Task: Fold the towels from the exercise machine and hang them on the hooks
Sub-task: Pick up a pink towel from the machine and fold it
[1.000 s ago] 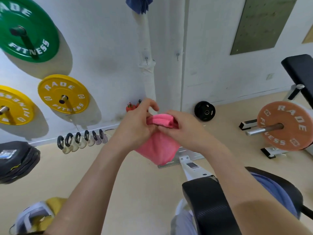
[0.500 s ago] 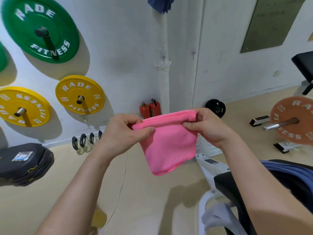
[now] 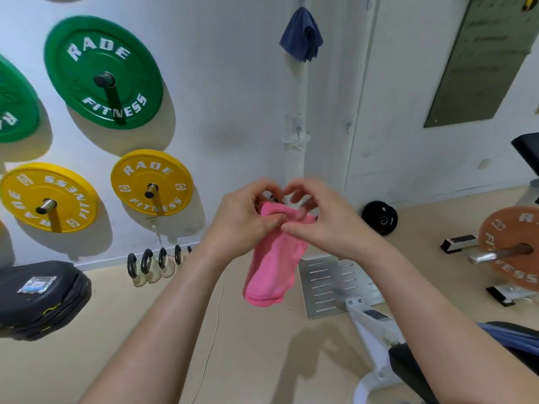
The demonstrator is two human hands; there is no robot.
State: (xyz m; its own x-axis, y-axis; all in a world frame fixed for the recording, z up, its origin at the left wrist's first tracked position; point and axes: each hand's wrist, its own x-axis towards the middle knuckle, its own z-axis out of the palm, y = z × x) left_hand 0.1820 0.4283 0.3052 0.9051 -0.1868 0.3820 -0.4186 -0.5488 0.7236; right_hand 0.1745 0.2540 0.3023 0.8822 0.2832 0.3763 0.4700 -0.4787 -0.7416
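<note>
Head view: both forearms reach forward from the lower edge and meet in front of the white wall (image 3: pixel 233 83). The left hand (image 3: pixel 242 220) pinches the top edge of the folded pink towel (image 3: pixel 274 266) between thumb and curled fingers. The right hand (image 3: pixel 323 225) grips the same edge just beside it, its fingertips touching the left hand's. The towel hangs below the 2 hands in a narrow bundle, off the floor. Higher up, a blue towel (image 3: pixel 302 36) hangs at the top of a wrapped pipe (image 3: pixel 296 158), and 2 small hooks (image 3: pixel 298 130) sit between it and the hands.
</note>
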